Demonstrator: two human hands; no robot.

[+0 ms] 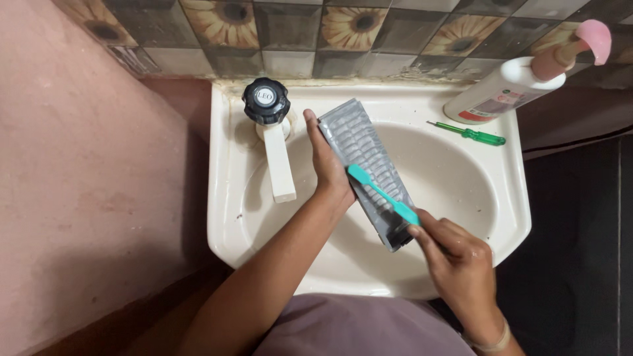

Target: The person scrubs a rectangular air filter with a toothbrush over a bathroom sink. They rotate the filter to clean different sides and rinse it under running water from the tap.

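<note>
My left hand [328,165] grips the left edge of a long grey ridged panel [366,155], holding it tilted over the white washbasin [231,217]. My right hand [455,254] holds a teal toothbrush [382,194] by its handle. The brush head rests on the middle of the panel's ribbed face. The panel's lower end, darker, sits just beside my right fingers.
A cream tap spout [279,165] with a black knob [266,100] stands at the basin's back left. A green screwdriver [469,134] and a white pump bottle with a pink top [521,86] lie on the back right rim. Flower-patterned tiles cover the wall behind.
</note>
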